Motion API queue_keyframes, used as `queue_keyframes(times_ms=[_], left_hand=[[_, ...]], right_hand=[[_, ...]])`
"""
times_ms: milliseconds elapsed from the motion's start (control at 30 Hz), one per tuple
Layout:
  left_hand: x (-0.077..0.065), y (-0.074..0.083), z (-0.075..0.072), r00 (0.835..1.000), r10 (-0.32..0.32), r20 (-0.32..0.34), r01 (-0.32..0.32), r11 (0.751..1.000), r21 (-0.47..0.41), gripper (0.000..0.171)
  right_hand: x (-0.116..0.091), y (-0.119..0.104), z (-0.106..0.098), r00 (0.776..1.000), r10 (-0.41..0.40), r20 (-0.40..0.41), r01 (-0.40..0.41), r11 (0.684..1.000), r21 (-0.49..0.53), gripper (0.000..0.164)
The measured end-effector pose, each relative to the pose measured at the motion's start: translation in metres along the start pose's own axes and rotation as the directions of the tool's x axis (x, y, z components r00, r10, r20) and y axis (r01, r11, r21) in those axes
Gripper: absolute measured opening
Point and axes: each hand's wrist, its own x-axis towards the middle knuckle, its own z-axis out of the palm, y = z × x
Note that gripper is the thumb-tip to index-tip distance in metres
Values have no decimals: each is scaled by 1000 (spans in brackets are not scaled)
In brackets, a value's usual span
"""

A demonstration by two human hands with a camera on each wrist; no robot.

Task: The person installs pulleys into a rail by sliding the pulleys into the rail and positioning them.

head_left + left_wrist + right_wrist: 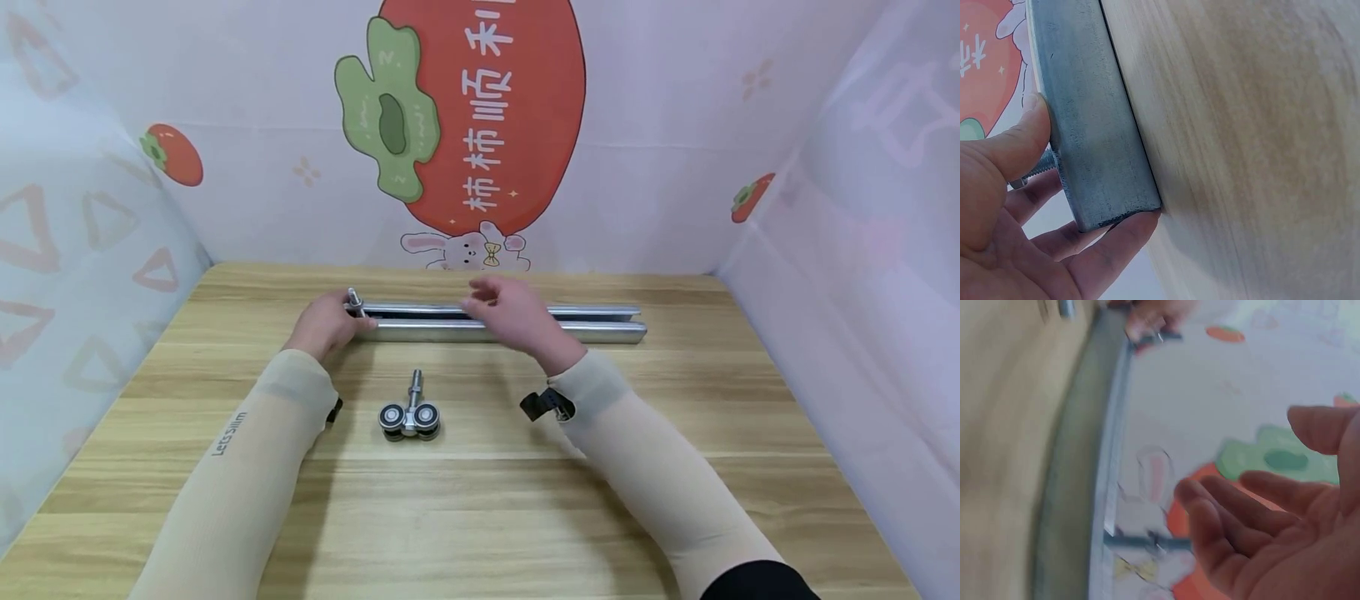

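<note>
A long silvery metal rail (442,332) with an open slot along its top lies across the back of the table. My left hand (324,323) grips its left end, the thumb along the upper edge and fingertips at the end face in the left wrist view. Beside that hand a threaded bolt (356,301) stands up out of the slot. My right hand (517,315) hovers over the rail's middle, fingers loosely bent and holding nothing. Near it, in the right wrist view, a second bolt (1147,541) sticks out of the rail; the head view hides it behind the hand.
A roller trolley (410,414) with wheels and an upright threaded bolt lies on the wooden table (465,517), in front of the rail and between the forearms. A printed backdrop (637,167) rises behind the table's far edge, with similar sheets at both sides.
</note>
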Motion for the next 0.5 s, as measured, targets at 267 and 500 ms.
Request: queue_keyframes(times_ms=[267,500], left_hand=[[1,-3,-1,1000,13,-5,-13,1000,5,52],[2,-3,0,1000,-4,1,4,1000,9,59]], right_hand=[[-3,5,40,932,168,321,-274,908,318,41],[-1,13,65,861,242,447,-477,686,549,41]])
